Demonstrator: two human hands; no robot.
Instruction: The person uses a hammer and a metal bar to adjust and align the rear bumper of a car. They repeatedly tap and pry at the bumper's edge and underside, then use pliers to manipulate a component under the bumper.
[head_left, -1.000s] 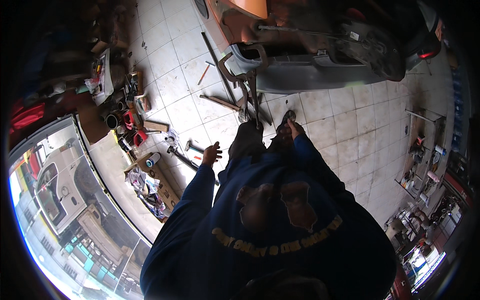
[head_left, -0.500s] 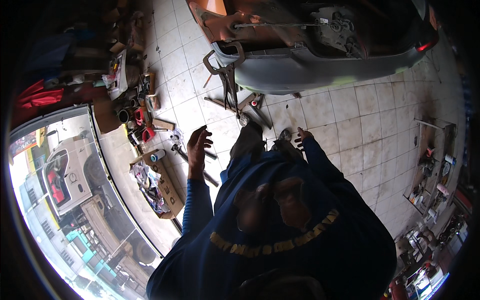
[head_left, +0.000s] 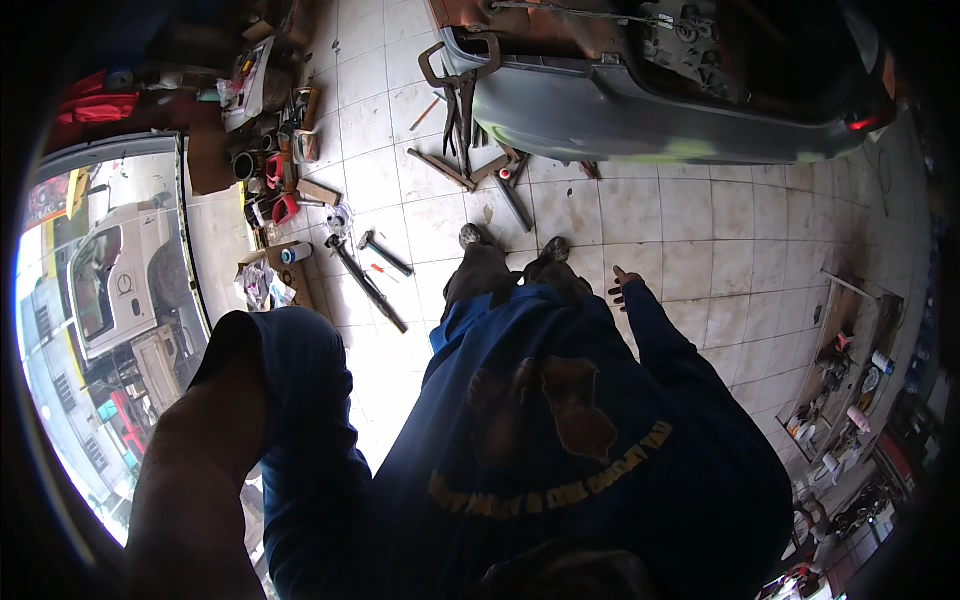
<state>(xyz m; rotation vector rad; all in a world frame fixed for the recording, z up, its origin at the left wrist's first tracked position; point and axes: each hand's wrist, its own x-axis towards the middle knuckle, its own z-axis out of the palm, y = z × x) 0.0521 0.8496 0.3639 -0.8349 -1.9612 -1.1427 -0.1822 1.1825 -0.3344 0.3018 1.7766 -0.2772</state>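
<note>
My right hand (head_left: 624, 284) hangs beside my right thigh, over the tiled floor. Its fingers are apart and nothing shows in it. My left arm is bent up close to the camera, with its bare forearm (head_left: 195, 460) below the blue sleeve; my left hand lies outside the picture. Ahead of my feet, a large locking clamp (head_left: 460, 110) hangs at the left end of a grey car bumper (head_left: 590, 110). Two hammers, a long one (head_left: 365, 285) and a shorter one (head_left: 386, 254), lie on the floor to the left of my shoes.
Metal bars (head_left: 512, 200) lie on the floor under the clamp. Along the left side stand tools, cans and a cardboard box (head_left: 300, 285) of scraps. Beyond the doorway is a white truck (head_left: 115, 285). A low rack (head_left: 830, 370) with bottles and parts stands at right.
My left hand has risen from beside my left leg and left the picture, its forearm now close to the camera. The car and clamp sit higher in view. My right hand stays low, fingers apart.
</note>
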